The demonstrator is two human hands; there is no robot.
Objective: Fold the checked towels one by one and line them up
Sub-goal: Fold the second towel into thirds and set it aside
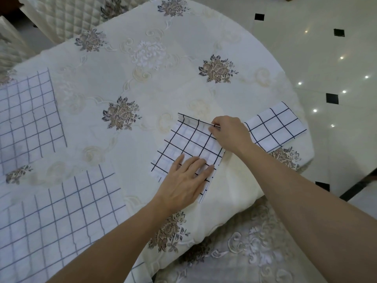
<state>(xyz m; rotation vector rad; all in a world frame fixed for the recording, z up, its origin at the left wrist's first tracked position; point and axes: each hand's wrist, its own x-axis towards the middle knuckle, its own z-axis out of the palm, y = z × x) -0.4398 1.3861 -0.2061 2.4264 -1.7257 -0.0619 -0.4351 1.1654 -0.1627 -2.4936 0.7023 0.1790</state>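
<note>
left hand (184, 177): flat, fingers straight, pressing checked towel (189, 144) | right hand (229, 132): pinching its far edge

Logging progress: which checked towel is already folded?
The small towel at the right edge of the table. The middle towel is under the left hand and pinched by the right hand; the upper-left towel and lower-left towel lie spread open.

Glossy cream floor (285, 48) with black diamond insets (259, 16) mirrors small lights (315, 110); a quilted chair (61, 17) stands near.
</note>
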